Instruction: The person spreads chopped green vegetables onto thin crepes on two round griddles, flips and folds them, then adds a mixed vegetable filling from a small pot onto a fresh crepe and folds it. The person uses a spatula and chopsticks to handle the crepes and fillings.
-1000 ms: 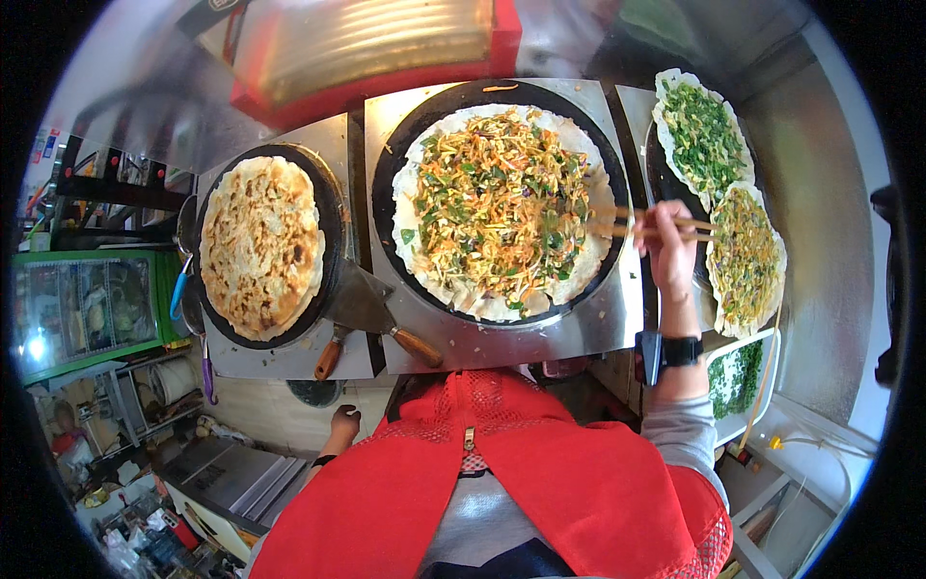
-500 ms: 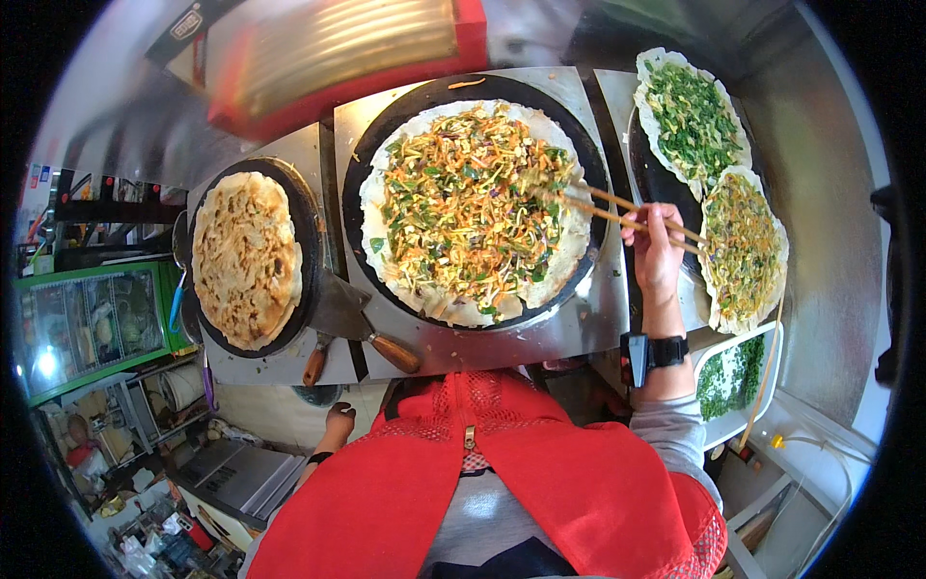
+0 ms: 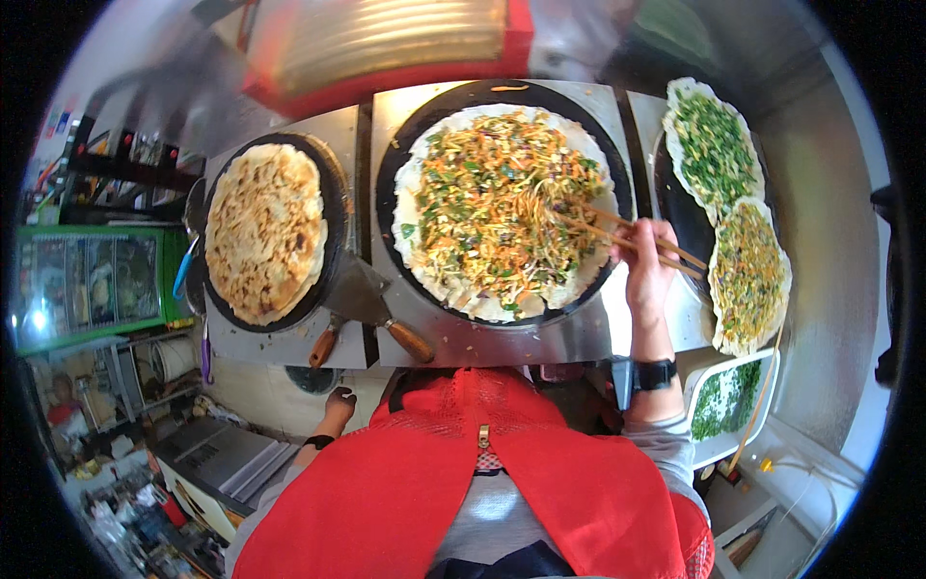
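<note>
"What does my head feed give you on the right hand (image 3: 648, 273)?"

"I have it at the right edge of the middle griddle (image 3: 388, 183), fingers closed round a pair of long wooden chopsticks (image 3: 687, 257). The shafts run a little apart, their back ends poking out right of the hand. The front ends reach into the shredded vegetable filling (image 3: 497, 193), on the griddle's right half."

"And the left?"

"My left hand (image 3: 338, 400) hangs well below the griddle, toward its left side, fingers loose, nothing in them that I can see."

"How would you expect it all to handle?"

"The filling lies on a pale dough sheet (image 3: 410, 193) over the middle of the griddle. I judge the shreds light, limp, probably slick and tangled, so I'd pinch small clumps from the top. The sheet looks thin and easy to tear; I'd keep the tips shallow and, if lifting, support it broadly from beneath at its rim. The sticks should be light and stiff, best held well back from the heat, as now."

"Pressure at the tips?"

"Can't tell; they blend into the shreds."
</note>
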Demonstrator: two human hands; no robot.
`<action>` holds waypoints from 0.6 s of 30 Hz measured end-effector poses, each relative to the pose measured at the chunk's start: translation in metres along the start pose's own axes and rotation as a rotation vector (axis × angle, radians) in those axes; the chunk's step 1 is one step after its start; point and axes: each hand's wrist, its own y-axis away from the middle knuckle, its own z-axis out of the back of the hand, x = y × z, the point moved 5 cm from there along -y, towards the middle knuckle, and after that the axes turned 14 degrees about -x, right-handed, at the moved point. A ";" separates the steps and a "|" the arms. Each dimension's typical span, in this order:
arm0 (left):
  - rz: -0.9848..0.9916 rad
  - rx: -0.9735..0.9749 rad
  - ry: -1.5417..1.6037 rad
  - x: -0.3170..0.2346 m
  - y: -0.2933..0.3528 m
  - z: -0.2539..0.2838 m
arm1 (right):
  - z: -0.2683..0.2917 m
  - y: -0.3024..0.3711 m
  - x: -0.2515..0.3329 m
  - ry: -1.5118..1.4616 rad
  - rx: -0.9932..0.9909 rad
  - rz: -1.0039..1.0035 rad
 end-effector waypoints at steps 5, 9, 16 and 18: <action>-0.150 -0.048 -0.032 -0.006 0.011 -0.002 | -0.082 0.020 -0.025 -0.015 0.376 -0.057; 0.367 -0.005 0.199 0.008 0.046 0.003 | -0.065 0.021 -0.009 0.156 0.341 -0.098; 0.288 0.057 0.044 0.000 0.090 0.017 | -0.044 0.016 0.077 0.267 0.077 0.332; 0.337 0.041 0.046 0.003 0.089 0.021 | -0.056 0.032 0.095 0.176 0.029 0.568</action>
